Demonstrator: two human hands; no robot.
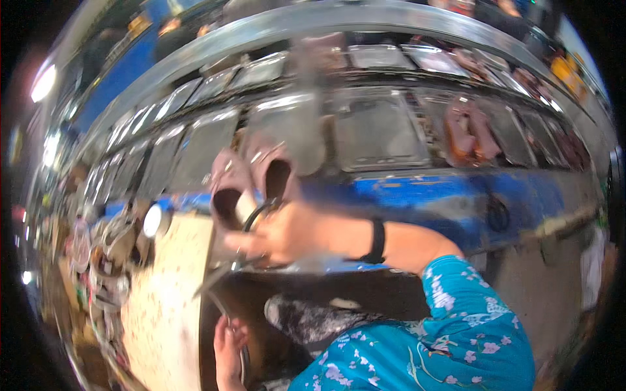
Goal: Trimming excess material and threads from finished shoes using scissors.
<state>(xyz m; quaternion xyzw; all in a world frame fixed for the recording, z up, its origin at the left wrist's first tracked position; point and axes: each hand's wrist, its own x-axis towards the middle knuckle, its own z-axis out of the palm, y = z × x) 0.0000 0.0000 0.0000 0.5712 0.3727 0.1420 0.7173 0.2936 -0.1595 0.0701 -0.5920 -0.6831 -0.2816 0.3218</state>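
My right hand (pixel 287 234), blurred, with a black band at the wrist, is closed on a tool with a dark loop (pixel 259 214) that looks like a handle. A thin metallic piece (pixel 214 280) shows below its fingers; whether it belongs to that tool is unclear. Just beyond this hand, a left mauve shoe (pixel 229 176) and a right mauve shoe (pixel 268 159) stand side by side, openings toward me. Low in the picture, my left hand (pixel 231 335) has its fingers closed round a thin grey curved strip (pixel 218 303), whose kind I cannot make out.
A pale board (pixel 169 293) stands at left, with a white round container (pixel 156 220) at its far end and several shoes (pixel 111 280) beyond its left side. Across the front runs a worn blue edge (pixel 424 202), backed by rows of metal trays (pixel 378 130). Another mauve pair (pixel 466 133) sits right.
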